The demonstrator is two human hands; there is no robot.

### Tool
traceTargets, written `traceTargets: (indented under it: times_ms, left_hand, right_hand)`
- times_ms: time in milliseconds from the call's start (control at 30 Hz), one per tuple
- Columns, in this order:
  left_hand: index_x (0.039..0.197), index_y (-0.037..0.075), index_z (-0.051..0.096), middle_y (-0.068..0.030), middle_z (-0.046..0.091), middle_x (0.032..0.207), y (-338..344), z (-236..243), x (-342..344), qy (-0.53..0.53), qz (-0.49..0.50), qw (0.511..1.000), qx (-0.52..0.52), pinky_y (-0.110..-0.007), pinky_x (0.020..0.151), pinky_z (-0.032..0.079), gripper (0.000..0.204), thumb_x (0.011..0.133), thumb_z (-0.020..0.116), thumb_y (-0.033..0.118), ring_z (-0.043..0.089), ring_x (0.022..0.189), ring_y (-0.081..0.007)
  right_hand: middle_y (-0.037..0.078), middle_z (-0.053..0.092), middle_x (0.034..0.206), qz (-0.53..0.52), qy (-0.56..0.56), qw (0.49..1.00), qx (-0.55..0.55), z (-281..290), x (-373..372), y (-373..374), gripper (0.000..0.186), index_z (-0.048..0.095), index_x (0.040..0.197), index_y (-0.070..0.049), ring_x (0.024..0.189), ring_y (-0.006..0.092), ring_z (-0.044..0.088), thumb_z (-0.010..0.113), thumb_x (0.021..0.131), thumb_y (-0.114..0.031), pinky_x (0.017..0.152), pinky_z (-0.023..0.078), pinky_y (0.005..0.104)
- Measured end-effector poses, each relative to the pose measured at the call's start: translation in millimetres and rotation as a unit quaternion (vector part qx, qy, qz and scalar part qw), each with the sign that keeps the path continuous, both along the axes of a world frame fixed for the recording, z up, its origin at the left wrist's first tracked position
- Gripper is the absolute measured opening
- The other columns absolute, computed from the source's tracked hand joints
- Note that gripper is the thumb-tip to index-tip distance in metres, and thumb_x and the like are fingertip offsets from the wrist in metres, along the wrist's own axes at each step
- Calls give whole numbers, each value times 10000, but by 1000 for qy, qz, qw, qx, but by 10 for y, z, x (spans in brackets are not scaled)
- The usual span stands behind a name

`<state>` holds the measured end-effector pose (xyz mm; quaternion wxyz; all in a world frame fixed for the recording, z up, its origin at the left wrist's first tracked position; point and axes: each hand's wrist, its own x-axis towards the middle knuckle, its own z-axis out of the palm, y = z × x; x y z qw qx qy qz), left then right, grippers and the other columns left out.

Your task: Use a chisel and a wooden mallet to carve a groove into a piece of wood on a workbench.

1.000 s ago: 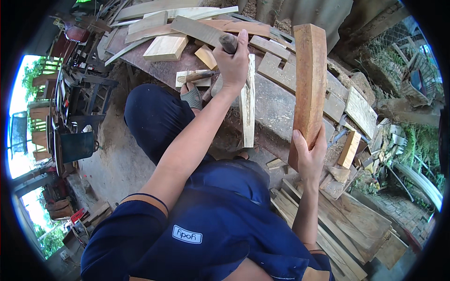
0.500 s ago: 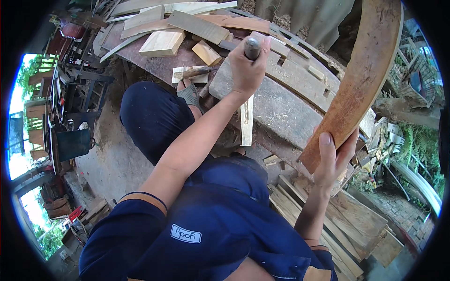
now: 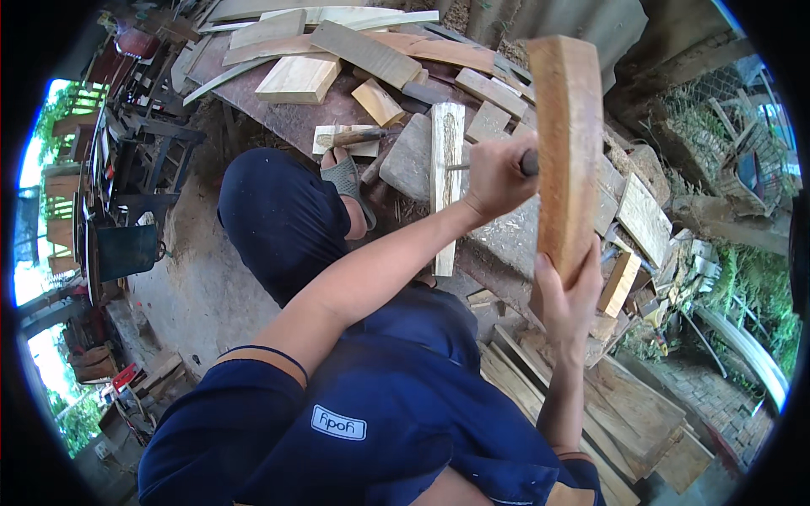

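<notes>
In my left hand [image 3: 504, 177] is a chisel, closed in my fist. Its thin blade [image 3: 456, 167] reaches left to a pale wooden strip [image 3: 447, 202], and the dark butt of its handle [image 3: 529, 162] shows beyond my fingers. My right hand [image 3: 571, 295] grips the lower end of a long, slightly curved brown wooden piece [image 3: 567, 143], held upright. This piece stands beside the handle butt; whether they touch I cannot tell. The strip lies across a thick, worn board [image 3: 498, 228] scattered with shavings. My left fist hides part of that board.
A second chisel [image 3: 359, 135] with a wooden handle rests on a small pale block [image 3: 323, 139] near my sandalled foot [image 3: 344, 179]. Offcuts and a thick pale block [image 3: 297, 78] lie on the far bench. Long planks [image 3: 620, 401] are on the floor at right.
The brown wooden piece has swung leftward from the upper right to beside the chisel. My left hand has moved right and lower, and the chisel now points sideways at the pale strip.
</notes>
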<state>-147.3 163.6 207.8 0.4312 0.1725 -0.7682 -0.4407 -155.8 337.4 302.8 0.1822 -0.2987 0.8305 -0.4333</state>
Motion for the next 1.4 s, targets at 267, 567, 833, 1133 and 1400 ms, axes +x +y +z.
traceTargets:
  times_ms: [267,567,833,1133,1400]
  left_hand:
    - [804,35,617,-123,508,582,-80,-18,32,0,-53,999,12,-294,490,403,147,776,747,99,477,486,-167]
    - [643,101,501,52,443,514,-879,200,196,126,60,958,251,-206,371,274,345,947,637,190,397,418,-26]
    - [634,94,503,52,459,523,-681,60,181,107,82,971,196,-212,395,302,361,939,661,205,408,437,-34]
    - [693,108,553,17,487,516,-11,98,93,71,-13,996,45,-262,436,336,248,904,682,132,444,462,-54]
    - [753,143,565,-89,586,620,165,-59,39,-48,-17,995,-90,-393,488,449,187,781,722,241,607,554,-303]
  right_hand:
    - [148,630,712,-4,39,999,-31,-129,70,21,463,484,1134,56,646,204,650,687,829,-226,580,497,342]
    - [134,644,767,-53,-14,994,-96,-378,146,157,509,494,1159,62,684,193,626,705,840,-275,658,503,323]
    - [122,645,771,-51,-41,997,-46,-308,215,171,468,498,1132,51,676,176,619,694,852,-269,645,499,315]
    - [146,570,909,-53,-63,957,-277,107,126,234,640,409,1320,80,766,212,585,616,790,-213,655,494,323]
    - [159,609,941,-95,5,993,-74,-206,84,361,559,454,1244,63,821,188,599,655,784,-182,733,482,316]
